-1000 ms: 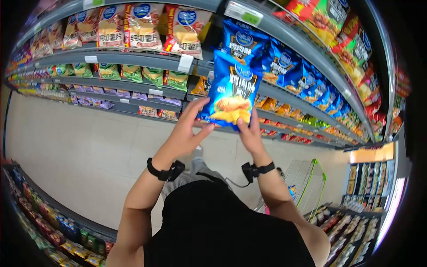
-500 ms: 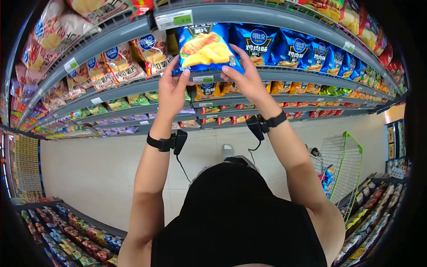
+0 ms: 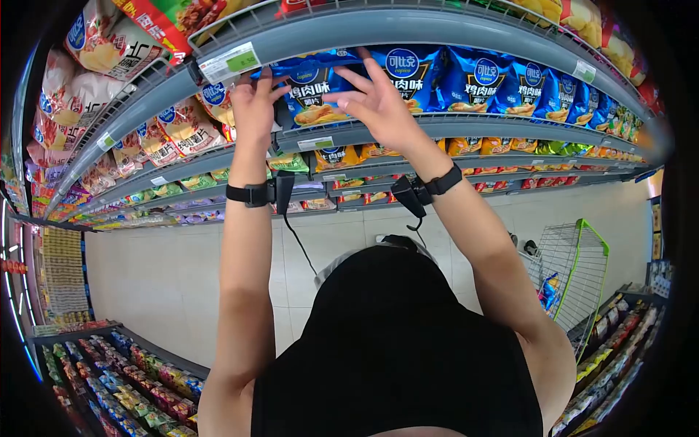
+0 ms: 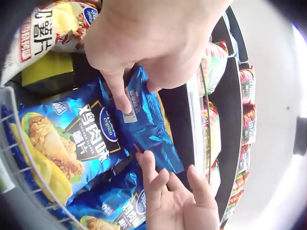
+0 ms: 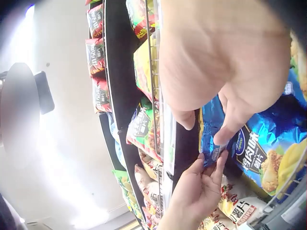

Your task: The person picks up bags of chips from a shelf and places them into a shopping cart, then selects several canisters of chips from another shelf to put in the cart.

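A blue bag of potato chips (image 3: 309, 100) stands at the left end of a row of matching blue bags on the shelf. A crinkled blue top end (image 4: 148, 124) shows above its printed front in the left wrist view. My left hand (image 3: 253, 109) pinches the left corner of this end, digits on both sides of it. On the right, my right hand (image 3: 386, 113) has its fingers spread, fingertips close at the other corner. The printed front, seen in the left wrist view, shows chicken and chips.
A price rail (image 3: 233, 62) runs just above the hands, and a wire fence (image 4: 29, 167) edges the shelf. White and red chip bags (image 3: 186, 116) sit to the left, orange bags (image 3: 338, 153) below. A shopping cart (image 3: 575, 262) stands behind at the right.
The blue bag, earlier held in front of the shelf by both hands, now stands in the row. The right hand's fingers have spread off it. My view has shifted towards the shelf.
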### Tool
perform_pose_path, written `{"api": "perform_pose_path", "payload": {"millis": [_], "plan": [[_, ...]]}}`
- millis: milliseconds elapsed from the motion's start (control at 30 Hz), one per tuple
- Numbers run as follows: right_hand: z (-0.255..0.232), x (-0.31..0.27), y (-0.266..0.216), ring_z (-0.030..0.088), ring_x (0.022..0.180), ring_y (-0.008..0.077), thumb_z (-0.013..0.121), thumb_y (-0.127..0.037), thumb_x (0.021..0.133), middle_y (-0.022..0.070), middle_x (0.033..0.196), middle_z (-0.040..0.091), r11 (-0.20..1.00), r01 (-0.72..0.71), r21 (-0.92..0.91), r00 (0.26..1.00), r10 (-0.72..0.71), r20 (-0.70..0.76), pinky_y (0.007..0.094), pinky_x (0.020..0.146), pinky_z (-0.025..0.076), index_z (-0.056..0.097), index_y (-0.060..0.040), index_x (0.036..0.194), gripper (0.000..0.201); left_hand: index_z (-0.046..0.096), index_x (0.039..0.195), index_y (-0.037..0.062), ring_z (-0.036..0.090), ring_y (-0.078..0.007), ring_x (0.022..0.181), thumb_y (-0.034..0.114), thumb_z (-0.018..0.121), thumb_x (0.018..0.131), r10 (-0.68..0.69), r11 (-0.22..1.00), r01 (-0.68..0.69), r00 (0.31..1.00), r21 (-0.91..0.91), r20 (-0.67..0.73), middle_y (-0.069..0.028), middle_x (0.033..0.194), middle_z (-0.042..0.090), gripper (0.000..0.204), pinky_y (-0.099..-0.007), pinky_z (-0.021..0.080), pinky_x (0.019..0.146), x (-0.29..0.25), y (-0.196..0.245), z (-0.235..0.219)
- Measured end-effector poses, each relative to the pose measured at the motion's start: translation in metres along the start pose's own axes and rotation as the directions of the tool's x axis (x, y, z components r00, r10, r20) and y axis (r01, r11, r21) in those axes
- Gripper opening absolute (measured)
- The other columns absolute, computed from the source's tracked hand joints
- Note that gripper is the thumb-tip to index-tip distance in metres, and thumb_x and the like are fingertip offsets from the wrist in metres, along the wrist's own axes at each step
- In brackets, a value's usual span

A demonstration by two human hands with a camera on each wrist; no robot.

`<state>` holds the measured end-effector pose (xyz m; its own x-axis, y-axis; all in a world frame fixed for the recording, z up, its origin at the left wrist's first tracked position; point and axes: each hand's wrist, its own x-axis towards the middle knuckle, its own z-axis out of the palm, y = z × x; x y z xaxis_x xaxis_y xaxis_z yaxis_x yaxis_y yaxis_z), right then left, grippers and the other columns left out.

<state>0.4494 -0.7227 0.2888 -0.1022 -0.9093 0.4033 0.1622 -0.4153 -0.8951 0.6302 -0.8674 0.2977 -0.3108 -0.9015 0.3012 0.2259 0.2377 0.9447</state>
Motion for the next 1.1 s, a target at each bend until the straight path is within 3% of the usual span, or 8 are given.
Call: {"api": "perform_pose_path", "payload": {"millis": [200,367,600,767,867,933,1000,1100], "plan": [[-0.018,-0.045,0.012,0.068,0.101,0.0203,0.058,-0.003,0.098,0.0253,0.147,0.048,0.991,-0.072,0.114,0.997,0.07,0.026,0.0317,0.087,0.054,0.0,-0.0092,0.161,0.085,0.053,0.13,-0.0029,0.069,-0.0303,0.1,0.005,0.051,0.103,0.009,0.998,-0.008,1.0,0.064,-0.019,-0.0171,0.124,0.062,0.028,-0.0412,0.061,0.088,0.029,-0.003,0.003],[-0.02,-0.092,0.035,0.066,0.096,0.0168,0.058,-0.003,0.098,0.0169,0.123,0.066,0.985,-0.139,0.104,0.983,0.15,-0.103,0.0324,0.086,0.054,0.023,-0.0065,0.157,0.068,0.046,0.139,-0.0001,0.064,-0.0346,0.112,-0.003,0.052,0.099,0.037,0.997,-0.043,0.995,-0.065,-0.089,-0.0195,0.131,0.057,0.041,-0.0458,0.059,0.094,0.057,-0.015,-0.002],[-0.009,-0.157,0.045,0.065,0.094,0.0156,0.057,-0.004,0.099,0.0126,0.115,0.068,0.964,-0.231,0.135,0.912,0.263,-0.315,0.0316,0.087,0.053,0.033,-0.0055,0.152,0.058,0.042,0.143,0.004,0.061,-0.0367,0.118,-0.002,0.052,0.098,0.068,0.985,-0.08,0.994,-0.15,-0.082,-0.0209,0.14,0.051,0.046,-0.0506,0.055,0.1,0.056,-0.01,0.011],[0.019,-0.188,0.044,0.064,0.093,0.014,0.059,-0.006,0.098,0.0092,0.106,0.069,0.961,-0.248,0.123,0.859,0.277,-0.431,0.0302,0.082,0.052,0.047,-0.0047,0.139,0.042,0.054,0.13,-0.004,0.061,-0.0299,0.119,-0.007,0.063,0.092,-0.028,0.973,0.042,0.997,0.225,-0.067,-0.0167,0.124,0.065,0.04,-0.0427,0.052,0.1,0.05,-0.01,0.011],[0.033,-0.217,0.053,0.063,0.09,0.013,0.058,-0.006,0.098,0.007,0.102,0.068,0.942,-0.319,0.105,0.806,0.327,-0.493,0.0294,0.082,0.051,0.052,-0.0041,0.133,0.035,0.056,0.128,-0.0053,0.062,-0.0257,0.119,-0.005,0.067,0.09,0.362,0.909,-0.364,0.931,0.203,0.047,-0.0167,0.126,0.065,0.039,-0.0374,0.046,0.104,0.065,-0.033,0.004],[0.045,-0.237,0.059,0.062,0.088,0.0121,0.057,-0.006,0.098,0.0055,0.099,0.067,0.936,-0.334,0.109,0.781,0.34,-0.524,0.0284,0.081,0.05,0.055,-0.0039,0.129,0.03,0.055,0.13,-0.0051,0.061,-0.0242,0.119,-0.001,0.071,0.088,0.389,0.895,-0.399,0.917,0.2,0.093,-0.0169,0.129,0.064,0.045,-0.0348,0.042,0.106,0.064,-0.032,0.002],[0.052,-0.249,0.06,0.061,0.086,0.0115,0.056,-0.006,0.098,0.0044,0.097,0.066,0.929,-0.349,0.123,0.758,0.357,-0.545,0.0276,0.08,0.049,0.056,-0.004,0.125,0.027,0.054,0.131,-0.0058,0.061,-0.0264,0.119,0.0,0.072,0.088,0.337,0.853,-0.349,0.936,0.388,0.101,-0.0179,0.126,0.065,0.047,-0.0352,0.042,0.105,0.062,-0.027,-0.001],[0.059,-0.267,0.054,0.06,0.086,0.0109,0.055,-0.005,0.098,0.0035,0.096,0.065,0.921,-0.36,0.147,0.727,0.376,-0.574,0.0268,0.079,0.048,0.057,-0.0045,0.121,0.023,0.053,0.132,-0.0061,0.061,-0.0273,0.117,0.002,0.073,0.088,0.476,0.821,-0.485,0.873,0.302,0.109,-0.0194,0.126,0.065,0.049,-0.0357,0.043,0.104,0.056,-0.034,-0.002]]}}
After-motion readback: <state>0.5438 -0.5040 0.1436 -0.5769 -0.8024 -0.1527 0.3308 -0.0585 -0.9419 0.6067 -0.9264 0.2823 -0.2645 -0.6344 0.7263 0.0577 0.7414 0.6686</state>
